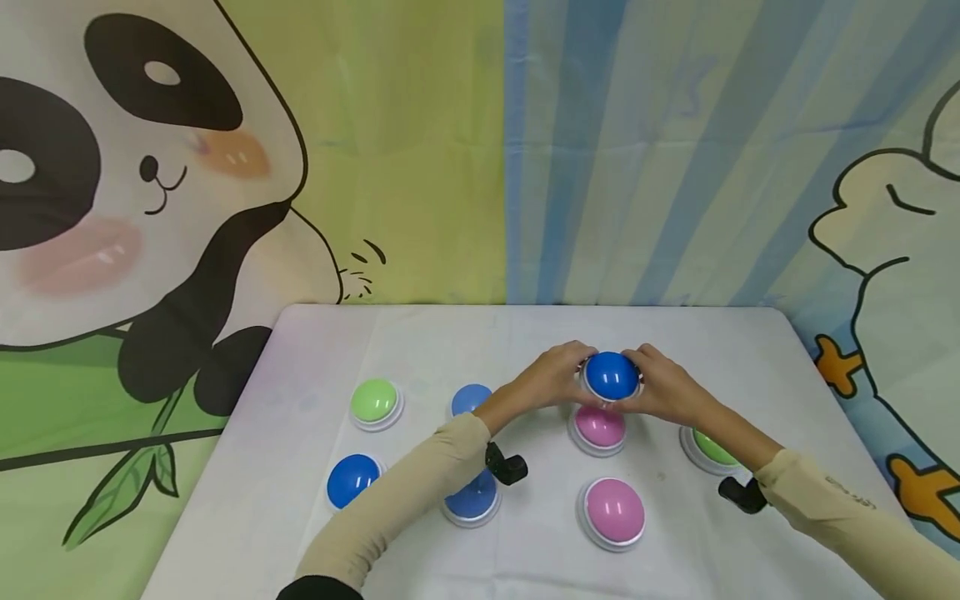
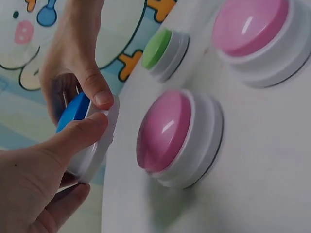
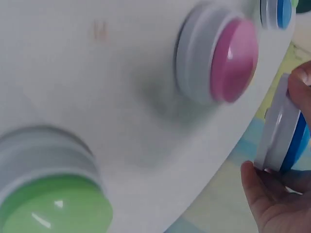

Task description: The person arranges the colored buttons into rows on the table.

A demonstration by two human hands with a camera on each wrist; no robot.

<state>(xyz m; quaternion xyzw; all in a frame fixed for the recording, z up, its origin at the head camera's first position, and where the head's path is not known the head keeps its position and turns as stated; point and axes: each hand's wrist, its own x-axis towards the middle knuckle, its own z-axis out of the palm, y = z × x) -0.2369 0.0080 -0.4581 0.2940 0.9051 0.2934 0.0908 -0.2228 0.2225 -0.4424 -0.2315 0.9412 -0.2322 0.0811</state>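
Both hands hold a blue dome push button [image 1: 612,375] with a white base, raised above the table at its far side. My left hand [image 1: 555,377] grips its left edge, and my right hand [image 1: 663,385] grips its right edge. In the left wrist view the two thumbs lie close together on the white base of the blue button [image 2: 73,109]. Fingers curl beneath the button [image 3: 278,126] in the right wrist view. Just below it in the head view stands a pink push button [image 1: 601,427], partly overlapped by the hands.
Nearer on the white table [image 1: 540,533] sits another pink button [image 1: 614,512]. A green button [image 1: 712,450] is partly behind the right forearm. On the left are a green button [image 1: 373,401] and blue buttons [image 1: 352,482], some partly hidden by the left sleeve.
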